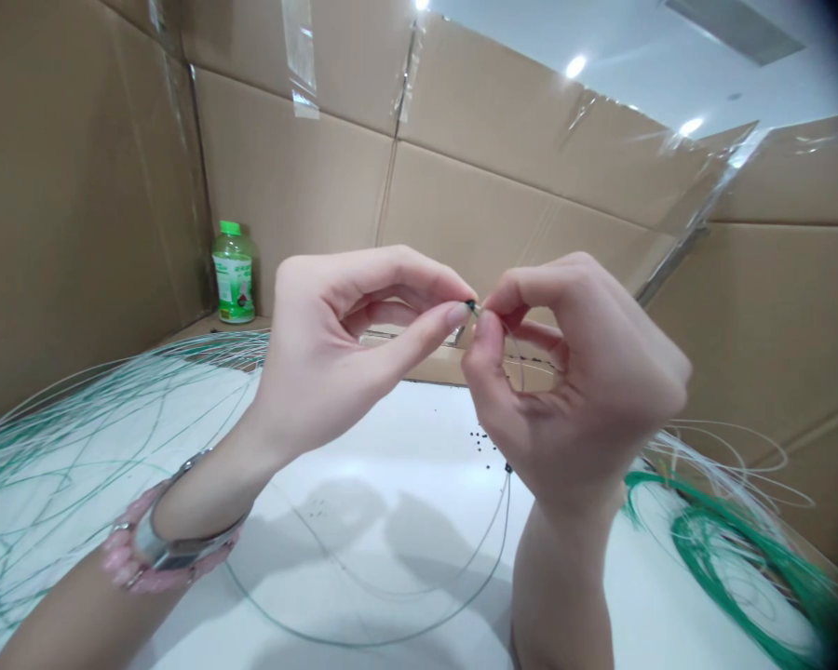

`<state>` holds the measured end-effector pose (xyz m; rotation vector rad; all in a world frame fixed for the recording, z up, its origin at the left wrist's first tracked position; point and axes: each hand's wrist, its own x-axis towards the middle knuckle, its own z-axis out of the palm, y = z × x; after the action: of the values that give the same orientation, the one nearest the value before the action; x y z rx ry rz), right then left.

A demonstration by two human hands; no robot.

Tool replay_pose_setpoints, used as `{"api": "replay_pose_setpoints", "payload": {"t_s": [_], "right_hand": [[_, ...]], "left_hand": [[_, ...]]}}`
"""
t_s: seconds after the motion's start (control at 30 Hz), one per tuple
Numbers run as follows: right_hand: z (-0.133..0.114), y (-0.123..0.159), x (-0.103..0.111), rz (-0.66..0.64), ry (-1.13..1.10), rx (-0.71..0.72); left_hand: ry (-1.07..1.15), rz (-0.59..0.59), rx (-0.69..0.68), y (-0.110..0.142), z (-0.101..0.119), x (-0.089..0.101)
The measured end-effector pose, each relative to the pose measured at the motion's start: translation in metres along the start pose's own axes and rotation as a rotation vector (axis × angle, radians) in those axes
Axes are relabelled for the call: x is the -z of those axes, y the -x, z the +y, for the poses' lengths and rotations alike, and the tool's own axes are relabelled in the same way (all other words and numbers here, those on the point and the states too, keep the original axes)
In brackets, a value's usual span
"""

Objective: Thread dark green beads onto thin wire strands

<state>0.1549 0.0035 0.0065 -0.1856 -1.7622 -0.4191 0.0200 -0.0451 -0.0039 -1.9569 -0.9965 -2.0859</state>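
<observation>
Both hands (335,358) (579,381), wire end (472,305) pinched, mostly hidden

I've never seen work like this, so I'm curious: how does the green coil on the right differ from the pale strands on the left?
The green coil is thicker and vividly green, while the pale strands are thin and only faintly green. The coil's loops lie bunched in a heap, whereas the strands spread in wide, loose loops. Both are flexible lines lying on the white surface.
</observation>
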Motion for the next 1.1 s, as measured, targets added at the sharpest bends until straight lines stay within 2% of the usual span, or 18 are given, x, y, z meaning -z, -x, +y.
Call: {"api": "replay_pose_setpoints", "payload": {"t_s": [0.33, 0.5, 0.57, 0.83, 1.1], "right_hand": [[0.001, -0.0003, -0.0011, 0.019, 0.0, 0.011], [0.0022, 0.004, -0.0025, 0.048, -0.243, -0.088], [0.0026, 0.0061, -0.0045, 0.052, -0.277, -0.139], [0.0008, 0.0049, -0.0077, 0.083, -0.219, -0.122], [-0.0006, 0.0022, -0.006, 0.051, -0.104, -0.075]], "left_hand": [[-0.004, 0.005, 0.007, -0.0002, -0.0009, -0.0005], [-0.022, 0.021, 0.0, -0.0006, -0.0013, 0.0002], [-0.047, 0.041, 0.004, -0.0006, -0.001, -0.0003], [-0.002, 0.027, -0.019, -0.0018, 0.0, -0.0014], [-0.064, 0.065, 0.001, -0.001, -0.0024, -0.0043]]}}
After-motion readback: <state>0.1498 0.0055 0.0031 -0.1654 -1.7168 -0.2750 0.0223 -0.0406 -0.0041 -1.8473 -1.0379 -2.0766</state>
